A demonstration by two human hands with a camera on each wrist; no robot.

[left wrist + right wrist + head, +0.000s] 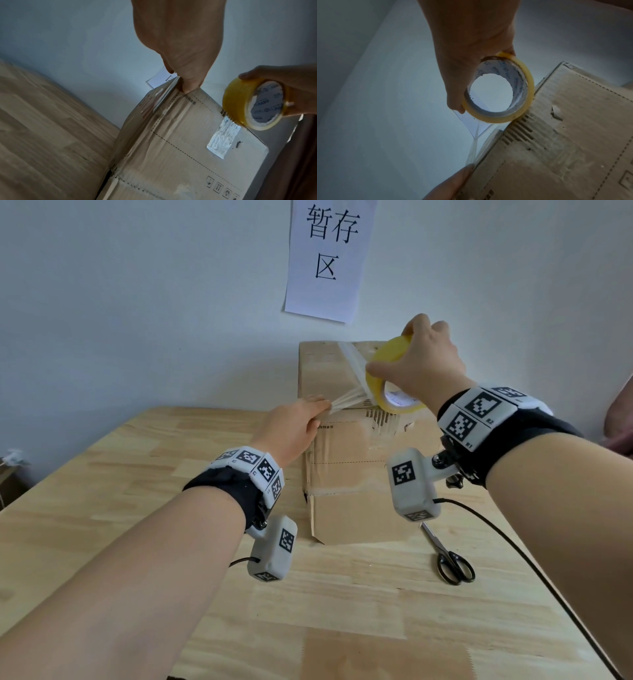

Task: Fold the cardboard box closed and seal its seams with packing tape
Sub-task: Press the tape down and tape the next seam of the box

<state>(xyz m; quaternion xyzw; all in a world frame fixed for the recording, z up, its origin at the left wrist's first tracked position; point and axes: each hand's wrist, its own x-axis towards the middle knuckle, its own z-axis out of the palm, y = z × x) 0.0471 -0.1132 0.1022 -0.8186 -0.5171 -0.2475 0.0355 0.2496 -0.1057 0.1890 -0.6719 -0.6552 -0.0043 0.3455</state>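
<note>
Head view: cardboard box (356,440) is sitting closed on the wooden table (137,508), back edge close to the wall (137,302), under a paper sign (329,258) with printed characters. Right hand (424,368) is gripping the yellow tape roll (387,371) above the box top, thumb on the outer face near the left rim, fingers curling over the far side. Roll is standing on edge, lower rim at or just above the front top edge of the box; can't tell if it's touching. A clear tape strip (349,392), twisted into strands, is running from the roll down-left to the left hand (294,426). Left hand is sitting at the box's upper front-left corner, fingertips pinching or pressing the strip end against the edge; exact finger pose isn't resolvable there.

Left wrist view: left fingers (190,83) are pointing down onto the box's top edge, bunched together; a glossy tape band is lying along the adjacent side face. An older shiny tape patch (223,138) is stuck on the front panel below the roll.

Right wrist view: strip is peeling off the roll's underside toward the left fingertip at the box edge.

Scissors (448,559) are lying on the table right of the box, blades closed, beside a black cable (513,553).
</note>
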